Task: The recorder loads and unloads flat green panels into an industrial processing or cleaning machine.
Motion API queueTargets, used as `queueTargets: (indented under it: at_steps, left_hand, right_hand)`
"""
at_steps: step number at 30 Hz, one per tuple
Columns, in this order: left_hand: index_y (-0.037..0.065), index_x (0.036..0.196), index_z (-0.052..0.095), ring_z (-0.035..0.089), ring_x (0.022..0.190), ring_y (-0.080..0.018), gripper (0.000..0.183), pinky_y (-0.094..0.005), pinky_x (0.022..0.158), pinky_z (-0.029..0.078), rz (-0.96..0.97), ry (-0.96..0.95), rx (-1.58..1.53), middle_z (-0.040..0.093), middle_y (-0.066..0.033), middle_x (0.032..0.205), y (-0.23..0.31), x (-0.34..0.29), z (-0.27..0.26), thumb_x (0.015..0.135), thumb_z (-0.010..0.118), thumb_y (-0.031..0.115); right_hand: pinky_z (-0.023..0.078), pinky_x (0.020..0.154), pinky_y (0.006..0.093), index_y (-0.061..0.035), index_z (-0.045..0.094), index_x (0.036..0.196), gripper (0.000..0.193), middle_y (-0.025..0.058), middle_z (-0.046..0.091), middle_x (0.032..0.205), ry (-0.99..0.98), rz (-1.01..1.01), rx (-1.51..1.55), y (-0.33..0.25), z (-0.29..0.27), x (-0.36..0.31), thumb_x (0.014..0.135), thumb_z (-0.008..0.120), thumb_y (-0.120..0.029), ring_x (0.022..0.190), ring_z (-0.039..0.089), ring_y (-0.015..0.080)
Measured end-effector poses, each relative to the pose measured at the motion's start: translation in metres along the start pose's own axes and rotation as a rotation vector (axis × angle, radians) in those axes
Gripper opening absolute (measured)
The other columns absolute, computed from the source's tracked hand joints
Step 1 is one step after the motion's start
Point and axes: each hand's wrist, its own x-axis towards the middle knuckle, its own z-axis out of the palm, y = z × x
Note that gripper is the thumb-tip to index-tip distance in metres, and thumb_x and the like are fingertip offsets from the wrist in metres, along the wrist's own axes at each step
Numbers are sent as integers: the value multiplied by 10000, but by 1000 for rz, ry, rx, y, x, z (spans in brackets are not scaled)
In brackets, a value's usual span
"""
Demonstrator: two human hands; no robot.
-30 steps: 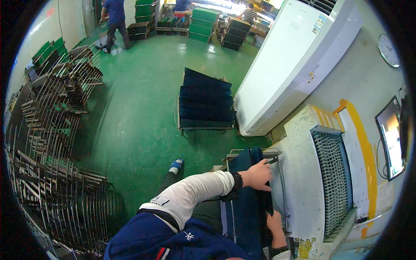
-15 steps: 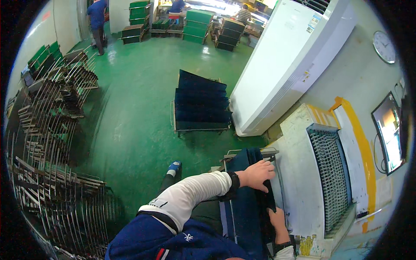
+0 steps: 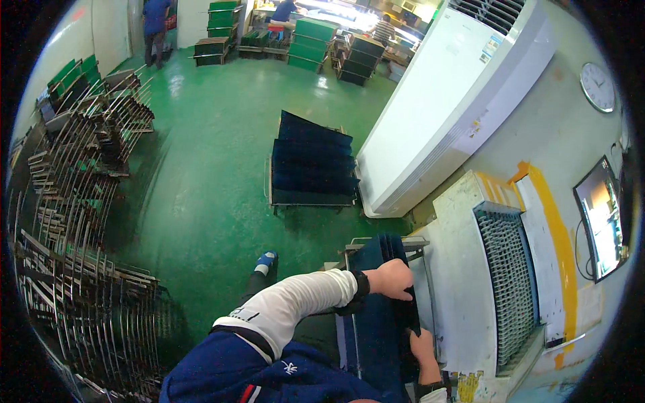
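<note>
Dark blue flat panels stand on edge, packed close together, in a metal rack right in front of me. My left hand, at the end of a white-sleeved arm, is curled over the far part of the rightmost panels, its fingers bent down and mostly hidden. Nearer to me, my right hand grips the right edge of the same dark panels, thumb on the near face and the other fingers out of sight.
A second rack of dark panels stands ahead on the green floor. Metal racks crowd the left side. At right are a tall white air conditioner and a white cabinet with a grille. A person stands far left.
My left hand has gone from spread fingers to a curled grip and shifted slightly nearer. My right hand has moved a little left and down. The far-left person has moved farther away.
</note>
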Motion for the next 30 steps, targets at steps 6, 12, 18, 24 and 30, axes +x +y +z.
queueTargets:
  at_steps: [6, 12, 18, 24, 30]
  left_hand:
    - [67, 739, 747, 690, 734, -361, 491, -477, 685, 527, 11, 29, 50, 694, -137, 722, -2, 3, 8, 830, 713, 548]
    - [62, 766, 742, 685, 788, -362, 482, -478, 708, 518, 46, 69, 15, 694, -141, 761, -5, 1, 9, 833, 715, 538]
    - [75, 736, 746, 682, 745, -357, 475, -464, 675, 512, 88, 125, 31, 691, -126, 712, -6, 2, 14, 821, 720, 541]
    - [77, 717, 744, 669, 706, -364, 494, -473, 673, 498, 31, 35, 57, 681, -129, 684, -3, 4, 11, 832, 700, 555]
    - [65, 743, 744, 685, 768, -379, 491, -489, 717, 506, 2, -32, 65, 699, -149, 733, -2, 5, 9, 847, 688, 542]
  right_hand:
    - [529, 755, 512, 31, 717, 977, 280, 276, 709, 882, -3, -15, 43, 9, 5, 2, 913, 665, -237, 866, 676, 492]
    - [530, 764, 511, 25, 715, 985, 279, 274, 712, 897, -2, 6, 53, -5, -3, -3, 906, 661, -237, 862, 685, 476]
    - [525, 776, 509, 21, 712, 995, 270, 275, 710, 906, 0, 2, 30, -9, -3, -3, 902, 648, -224, 870, 688, 472]
    - [522, 772, 454, 27, 721, 1042, 280, 235, 719, 880, -1, 9, 11, -23, -7, -9, 904, 697, -215, 836, 692, 384]
    - [531, 822, 510, 5, 728, 1042, 271, 275, 716, 981, -28, 40, 12, -6, -1, -2, 902, 658, -216, 954, 677, 483]
